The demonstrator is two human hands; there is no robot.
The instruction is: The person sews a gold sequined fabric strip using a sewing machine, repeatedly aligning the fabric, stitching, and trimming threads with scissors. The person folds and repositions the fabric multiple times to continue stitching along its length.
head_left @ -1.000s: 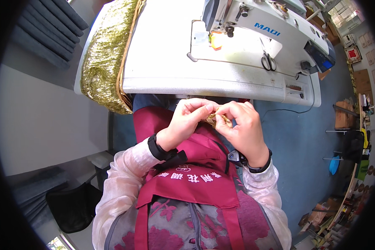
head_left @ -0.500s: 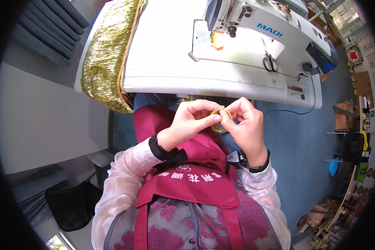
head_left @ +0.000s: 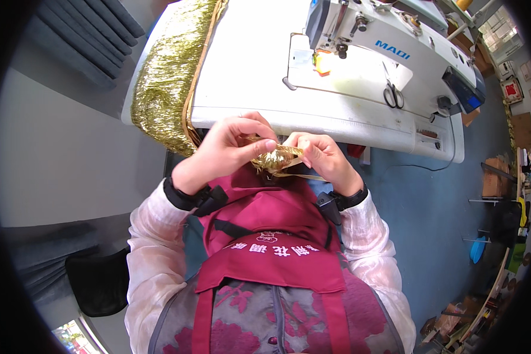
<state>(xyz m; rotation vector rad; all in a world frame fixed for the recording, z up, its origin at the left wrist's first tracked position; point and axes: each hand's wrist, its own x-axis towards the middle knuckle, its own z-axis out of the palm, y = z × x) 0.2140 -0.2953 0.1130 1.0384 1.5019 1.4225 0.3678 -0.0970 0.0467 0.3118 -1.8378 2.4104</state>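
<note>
Just past the front edge of the white sewing table [head_left: 242, 115], both of my hands hold a piece of shiny gold fringe trim [head_left: 274, 159] above my lap. My left hand [head_left: 227, 147] is closed, thumb and fingers pinching the trim's left part. My right hand [head_left: 325, 158] is closed on its right part, with the trim's band stretched between the two. Loose gold strands and a thin pale strip hang below my fingers. A large mass of gold fringe [head_left: 168, 76] with a brown edge band lies over the table's left end.
A white sewing machine [head_left: 389, 41] stands on the table, with an orange-yellow piece [head_left: 322, 62] near its needle area. Black-handled scissors [head_left: 393, 96] lie beneath its arm. A black chair [head_left: 97, 283] is at lower left; cardboard boxes [head_left: 497, 177] stand at far right.
Both hands have shifted left and moved farther apart. The gold trim, bunched between my fingertips before, now spreads out between them, showing more of its strands. The view has turned slightly.
</note>
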